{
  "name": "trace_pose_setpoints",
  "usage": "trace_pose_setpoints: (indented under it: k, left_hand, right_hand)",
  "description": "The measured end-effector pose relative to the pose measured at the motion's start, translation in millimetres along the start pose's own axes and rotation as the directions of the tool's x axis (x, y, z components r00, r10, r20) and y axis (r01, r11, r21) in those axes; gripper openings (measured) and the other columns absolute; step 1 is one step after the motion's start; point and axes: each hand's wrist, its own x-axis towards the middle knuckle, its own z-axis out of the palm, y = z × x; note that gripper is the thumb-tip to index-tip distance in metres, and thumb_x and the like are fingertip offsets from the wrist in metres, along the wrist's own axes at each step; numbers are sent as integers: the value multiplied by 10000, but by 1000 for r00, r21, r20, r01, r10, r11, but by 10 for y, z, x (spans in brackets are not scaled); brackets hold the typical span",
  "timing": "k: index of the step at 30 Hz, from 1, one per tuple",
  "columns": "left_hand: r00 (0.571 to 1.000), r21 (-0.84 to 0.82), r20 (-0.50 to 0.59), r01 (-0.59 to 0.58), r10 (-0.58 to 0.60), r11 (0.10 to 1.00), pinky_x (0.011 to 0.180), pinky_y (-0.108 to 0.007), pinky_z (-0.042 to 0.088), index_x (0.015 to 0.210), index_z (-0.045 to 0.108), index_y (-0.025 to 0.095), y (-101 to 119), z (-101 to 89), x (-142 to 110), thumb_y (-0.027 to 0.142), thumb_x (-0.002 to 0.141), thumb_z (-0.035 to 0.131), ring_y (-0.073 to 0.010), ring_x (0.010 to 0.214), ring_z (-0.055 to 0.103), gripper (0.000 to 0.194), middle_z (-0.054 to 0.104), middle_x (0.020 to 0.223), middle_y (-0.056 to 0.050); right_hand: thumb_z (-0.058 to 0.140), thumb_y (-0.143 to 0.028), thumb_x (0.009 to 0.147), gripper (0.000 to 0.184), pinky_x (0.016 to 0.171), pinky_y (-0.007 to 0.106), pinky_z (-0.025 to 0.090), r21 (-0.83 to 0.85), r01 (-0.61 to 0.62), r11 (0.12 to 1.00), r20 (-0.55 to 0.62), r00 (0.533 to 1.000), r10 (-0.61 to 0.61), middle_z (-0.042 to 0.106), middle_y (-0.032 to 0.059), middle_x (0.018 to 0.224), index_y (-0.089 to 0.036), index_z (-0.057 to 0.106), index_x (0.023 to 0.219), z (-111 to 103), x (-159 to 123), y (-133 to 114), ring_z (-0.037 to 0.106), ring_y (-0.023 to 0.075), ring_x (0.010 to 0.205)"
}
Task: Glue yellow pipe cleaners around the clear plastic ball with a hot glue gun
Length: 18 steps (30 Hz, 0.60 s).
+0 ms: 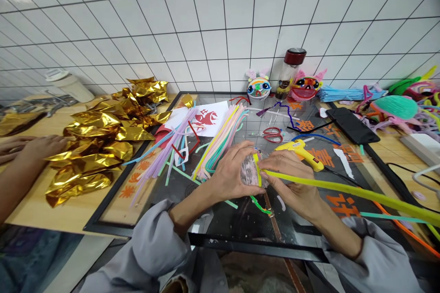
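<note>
My left hand (pixel 233 169) is wrapped round a small clear rounded plastic piece (pixel 248 171), holding it over the framed panel. A yellow pipe cleaner (pixel 340 185) runs across its side and trails off to the right edge. My right hand (pixel 292 178) pinches this yellow strip against the plastic piece. Just beyond the right hand lies a yellow hot glue gun (pixel 302 151). Scissors with red handles (pixel 272 135) lie farther back. To the left of my left hand is a bundle of pastel pipe cleaners (pixel 220 142).
Crumpled gold foil (pixel 99 132) covers the left side, beside another person's hand (pixel 41 151). Along the tiled wall stand a glass bottle (pixel 288 75) and two decorated animal-face crafts (pixel 258 87). A black phone (pixel 354 126) and more colourful crafts (pixel 395 107) lie at the right.
</note>
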Motion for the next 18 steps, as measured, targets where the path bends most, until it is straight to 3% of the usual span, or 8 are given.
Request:
trace_pose_setpoints:
  k: [18]
  left_hand:
    - [999,-12,-19,-50,49,999,1047,-498,480,1309,434,203,-28,38,-14,512,662,822,-321,1265,560,815,560,1338,-174]
  right_hand:
    - [622,-74,831,362,789,484,543,22,-6,1000,-27,1000,7,755,-9,902,-362,672,1045,7,30,-15,681,251,843]
